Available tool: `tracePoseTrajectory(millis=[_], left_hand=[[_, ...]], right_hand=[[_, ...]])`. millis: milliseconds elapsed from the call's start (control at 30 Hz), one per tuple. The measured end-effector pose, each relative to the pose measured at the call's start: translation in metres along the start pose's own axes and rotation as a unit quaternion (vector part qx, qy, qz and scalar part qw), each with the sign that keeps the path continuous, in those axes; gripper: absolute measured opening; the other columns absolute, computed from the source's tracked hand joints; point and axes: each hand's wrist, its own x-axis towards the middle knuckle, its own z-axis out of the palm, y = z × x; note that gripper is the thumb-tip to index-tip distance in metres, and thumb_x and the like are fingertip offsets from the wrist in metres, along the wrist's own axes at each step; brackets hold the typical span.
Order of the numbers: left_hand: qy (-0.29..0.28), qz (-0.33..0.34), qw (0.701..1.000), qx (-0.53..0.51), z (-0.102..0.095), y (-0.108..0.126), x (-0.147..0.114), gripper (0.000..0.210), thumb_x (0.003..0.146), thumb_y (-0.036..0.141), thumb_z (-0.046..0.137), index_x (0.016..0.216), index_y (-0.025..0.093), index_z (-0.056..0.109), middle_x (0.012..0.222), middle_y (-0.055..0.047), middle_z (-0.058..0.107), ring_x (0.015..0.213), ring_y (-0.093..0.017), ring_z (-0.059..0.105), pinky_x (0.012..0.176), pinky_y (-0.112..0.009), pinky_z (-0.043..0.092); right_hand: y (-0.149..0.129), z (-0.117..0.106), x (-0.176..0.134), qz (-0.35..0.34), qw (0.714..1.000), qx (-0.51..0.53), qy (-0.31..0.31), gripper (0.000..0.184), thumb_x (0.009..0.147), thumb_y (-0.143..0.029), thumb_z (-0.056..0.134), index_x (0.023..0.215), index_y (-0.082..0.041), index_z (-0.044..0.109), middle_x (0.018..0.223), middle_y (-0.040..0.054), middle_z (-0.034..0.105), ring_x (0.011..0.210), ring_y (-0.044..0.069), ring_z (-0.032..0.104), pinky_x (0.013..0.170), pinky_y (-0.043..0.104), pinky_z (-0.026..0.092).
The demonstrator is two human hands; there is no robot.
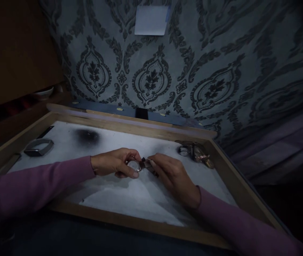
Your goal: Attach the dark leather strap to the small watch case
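Note:
A wristwatch point(133, 165) with a round pale dial is held in my left hand point(116, 163), the thumb across the lower edge of its case. A dark strap point(151, 170) runs from the watch to the right. My right hand point(171, 172) is closed at this strap, thumb and fingertips pinching it near the case. A small shiny bit shows at the right fingertips, too small to name. Both hands are over the white lining point(130, 199) of a shallow wooden box point(109, 217).
Several watches point(195, 153) lie heaped in the box's far right corner. A grey angular band point(38, 147) rests at the left, near a dark strip point(45, 131). Behind stands a patterned wall point(151, 78) with a white panel point(151, 20). A bowl point(43, 93) is at the left.

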Motion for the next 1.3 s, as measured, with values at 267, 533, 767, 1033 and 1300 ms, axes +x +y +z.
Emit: tracePoseTrajectory(millis=[267,533,767,1033,1300], left_hand=[[0.023,0.023,0.998,0.060,0.007,0.001,-0.002,0.031,0.070,0.022,0.071,0.090,0.018,0.046,0.077,0.005,0.051,0.050,-0.003,0.035,0.043,-0.019,0.024],[0.025,0.012,0.994,0.106,0.009,-0.003,-0.003,0.026,0.073,0.028,0.068,0.087,0.016,0.051,0.064,0.005,0.052,0.047,-0.006,0.042,0.043,-0.019,0.032],[0.018,0.006,0.999,0.036,0.010,-0.008,-0.006,0.023,0.079,0.035,0.065,0.082,0.016,0.051,0.054,0.006,0.053,0.038,-0.005,0.040,0.038,-0.017,0.024],[-0.009,-0.021,0.999,0.046,0.005,-0.009,-0.011,0.028,0.085,0.045,0.055,0.084,0.018,0.048,0.053,0.005,0.054,0.038,-0.006,0.040,0.036,-0.017,0.024],[0.077,0.069,0.992,0.073,0.010,-0.010,-0.012,0.030,0.087,0.046,0.051,0.078,0.018,0.043,0.050,0.009,0.041,0.039,-0.005,0.031,0.037,-0.018,0.022]], right_hand=[[0.001,0.005,0.000,0.026,1.000,0.018,0.002,0.029,0.098,-0.020,0.038,0.074,-0.017,0.054,0.066,0.0021,0.055,0.058,0.013,0.050,0.054,0.024,0.037],[-0.005,0.008,-0.001,0.029,0.999,0.005,-0.015,0.029,0.098,-0.021,0.036,0.073,-0.018,0.050,0.063,0.0002,0.053,0.053,0.012,0.050,0.053,0.023,0.037],[-0.012,0.005,-0.002,0.037,0.999,-0.019,-0.001,0.027,0.097,-0.019,0.038,0.075,-0.017,0.052,0.061,0.0000,0.054,0.052,0.011,0.051,0.053,0.022,0.035],[-0.018,0.010,0.000,0.027,0.999,-0.018,-0.018,0.027,0.097,-0.017,0.037,0.074,-0.017,0.050,0.062,0.0003,0.053,0.052,0.011,0.051,0.053,0.022,0.036],[-0.018,0.015,0.005,0.048,0.998,0.018,0.030,0.025,0.097,-0.018,0.037,0.075,-0.019,0.049,0.059,-0.0021,0.048,0.049,0.010,0.044,0.050,0.022,0.033]])
